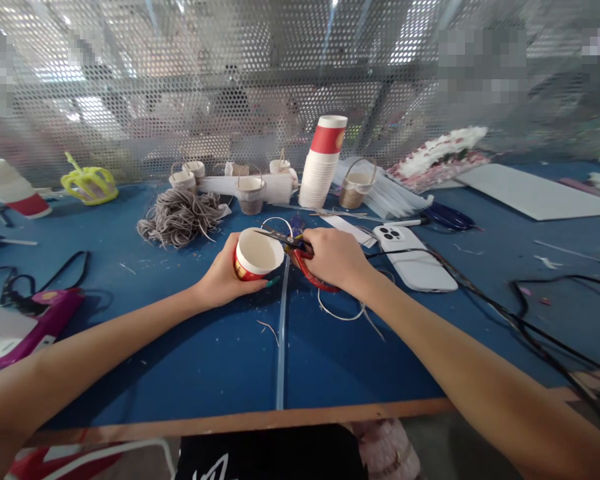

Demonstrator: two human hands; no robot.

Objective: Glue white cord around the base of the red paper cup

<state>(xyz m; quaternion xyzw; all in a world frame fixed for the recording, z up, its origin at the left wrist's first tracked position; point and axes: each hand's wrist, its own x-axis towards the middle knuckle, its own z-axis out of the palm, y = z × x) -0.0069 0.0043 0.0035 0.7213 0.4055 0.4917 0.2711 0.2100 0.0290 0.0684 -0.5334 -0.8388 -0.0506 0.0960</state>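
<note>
Our left hand (pixel 225 272) pinches a paper cup (pixel 259 255) between thumb and fingers, its open top tipped toward us. Our right hand (pixel 334 259) is wrapped around the red handles of the scissors (pixel 297 243), and the blades reach the cup's rim. Past our left grip lies gray string (pixel 177 219); beside our right grip, a white phone (pixel 416 260).

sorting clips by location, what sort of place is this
Probably a craft workshop: the blue table bears a heap of grey cord and a tall stack of paper cups, and the right hand grips scissors.
</note>
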